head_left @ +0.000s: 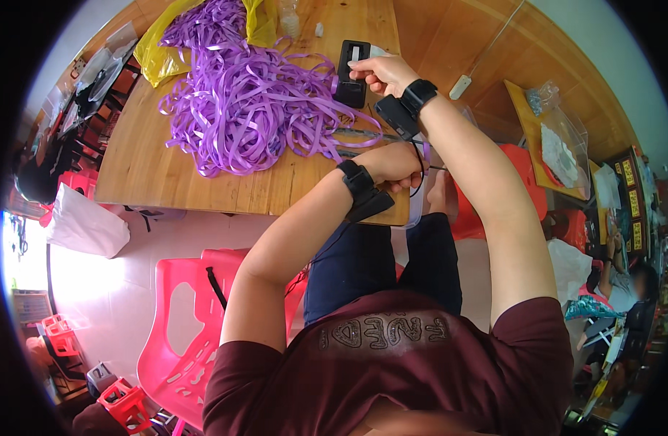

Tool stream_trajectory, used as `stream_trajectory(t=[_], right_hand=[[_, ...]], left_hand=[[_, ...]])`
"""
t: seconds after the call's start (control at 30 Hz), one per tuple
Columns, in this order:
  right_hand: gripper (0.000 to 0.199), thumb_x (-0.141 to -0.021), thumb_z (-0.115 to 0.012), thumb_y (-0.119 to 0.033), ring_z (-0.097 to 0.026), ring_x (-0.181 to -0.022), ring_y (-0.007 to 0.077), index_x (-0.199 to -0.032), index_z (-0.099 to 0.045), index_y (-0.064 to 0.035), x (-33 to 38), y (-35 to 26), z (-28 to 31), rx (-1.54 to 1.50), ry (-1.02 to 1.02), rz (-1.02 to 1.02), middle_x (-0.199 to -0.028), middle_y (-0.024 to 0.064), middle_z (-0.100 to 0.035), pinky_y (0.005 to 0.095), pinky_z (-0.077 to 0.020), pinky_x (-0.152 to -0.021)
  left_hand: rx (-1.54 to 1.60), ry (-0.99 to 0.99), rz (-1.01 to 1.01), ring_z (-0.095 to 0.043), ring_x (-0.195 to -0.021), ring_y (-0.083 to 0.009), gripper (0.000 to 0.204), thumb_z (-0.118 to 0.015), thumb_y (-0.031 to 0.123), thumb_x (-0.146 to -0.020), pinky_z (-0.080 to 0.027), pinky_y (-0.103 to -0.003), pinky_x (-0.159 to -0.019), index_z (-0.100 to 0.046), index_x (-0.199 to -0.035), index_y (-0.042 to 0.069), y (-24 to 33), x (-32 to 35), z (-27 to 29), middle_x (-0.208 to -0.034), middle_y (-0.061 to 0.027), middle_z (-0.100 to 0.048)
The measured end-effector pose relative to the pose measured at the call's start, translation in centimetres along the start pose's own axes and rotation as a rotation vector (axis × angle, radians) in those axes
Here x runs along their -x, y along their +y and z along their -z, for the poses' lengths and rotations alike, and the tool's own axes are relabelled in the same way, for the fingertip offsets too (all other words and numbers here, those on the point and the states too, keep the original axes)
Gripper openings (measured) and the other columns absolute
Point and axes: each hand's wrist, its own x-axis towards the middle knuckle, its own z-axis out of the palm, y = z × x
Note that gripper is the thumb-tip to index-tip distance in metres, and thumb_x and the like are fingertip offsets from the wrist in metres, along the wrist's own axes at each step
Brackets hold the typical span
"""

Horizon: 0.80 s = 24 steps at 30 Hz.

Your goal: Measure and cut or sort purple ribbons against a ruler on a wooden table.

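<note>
A big tangled heap of purple ribbon (pixel 236 109) covers the middle of the wooden table (pixel 134 171). To its right lies a black rectangular device (pixel 351 91) with a white strip on top, and purple ribbon reaches its left side. My right hand (pixel 386 74) is at this device, thumb and fingers pinched over the white strip; what is between them is too small to make out. Closer to me, my left hand (pixel 398 166) is closed near the table's right edge, beside dark strips on the tabletop. Its fingers are partly hidden, and whatever they hold does not show.
A yellow plastic bag (pixel 156 54) lies under the ribbon's far end. Pink plastic chairs (pixel 163 327) stand left of me, and a red stool (pixel 519 182) at the right. A white power strip (pixel 460 87) hangs on the wooden panel. Another person sits far right.
</note>
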Motion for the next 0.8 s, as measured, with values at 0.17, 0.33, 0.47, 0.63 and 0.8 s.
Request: stream_trajectory(t=[0.17, 0.33, 0.47, 0.63, 0.8], right_hand=[[0.017, -0.09, -0.073, -0.018, -0.045, -0.054, 0.0027, -0.09, -0.065, -0.0028, 2.8, -0.3, -0.1, -0.12, -0.064, 0.083, -0.083, 0.0041, -0.067, 0.0187, -0.0312, -0.04], [0.019, -0.094, -0.07, -0.021, -0.041, -0.052, 0.0033, -0.092, -0.063, -0.0028, 4.3, 3.1, 0.2, -0.152, -0.224, -0.091, -0.081, 0.0036, -0.063, 0.0175, -0.0306, -0.039], [0.016, -0.091, -0.069, -0.015, -0.04, -0.052, 0.0065, -0.086, -0.065, 0.0006, 3.3, 3.4, 0.3, -0.086, -0.15, -0.158, -0.077, 0.005, -0.061, 0.0218, -0.0288, -0.039], [0.021, -0.089, -0.072, -0.02, -0.039, -0.046, 0.0036, -0.085, -0.065, -0.0015, 4.8, 3.6, 1.6, 0.322, -0.206, -0.176, -0.066, -0.0018, -0.057, 0.0219, -0.0275, -0.039], [0.025, -0.092, -0.07, -0.027, -0.042, -0.047, 0.0018, -0.083, -0.064, -0.0047, 9.4, 1.8, 8.1, 0.422, -0.24, -0.055, -0.068, -0.0022, -0.06, 0.0189, -0.0282, -0.038]], left_hand=[[0.11, 0.038, 0.023, -0.047, -0.04, -0.0129, 0.017, -0.059, 0.016, -0.086, -0.034, -0.028, -0.035, -0.067, -0.098, 0.006, -0.7, -0.1, 0.1, -0.062, -0.007, -0.06], [0.112, 0.023, -0.038, -0.048, -0.043, -0.0117, 0.019, -0.054, 0.024, -0.093, -0.034, -0.026, -0.037, -0.065, -0.099, 0.01, -1.2, 0.0, -0.1, -0.068, -0.0063, -0.062], [0.078, 0.021, -0.056, -0.047, -0.045, -0.0099, 0.021, -0.056, 0.031, -0.092, -0.034, -0.024, -0.038, -0.063, -0.095, 0.011, -1.6, -0.9, -0.4, -0.068, -0.0036, -0.06], [0.076, 0.019, -0.042, -0.044, -0.044, -0.0103, 0.024, -0.056, 0.032, -0.092, -0.034, -0.025, -0.038, -0.062, -0.09, 0.009, -0.7, -0.1, -0.8, -0.064, -0.0022, -0.055], [-0.067, -0.021, -0.043, -0.042, -0.041, -0.0109, 0.031, -0.053, 0.03, -0.095, -0.032, -0.027, -0.036, -0.06, -0.079, 0.005, -0.4, -0.2, -0.3, -0.06, -0.0019, -0.051]])
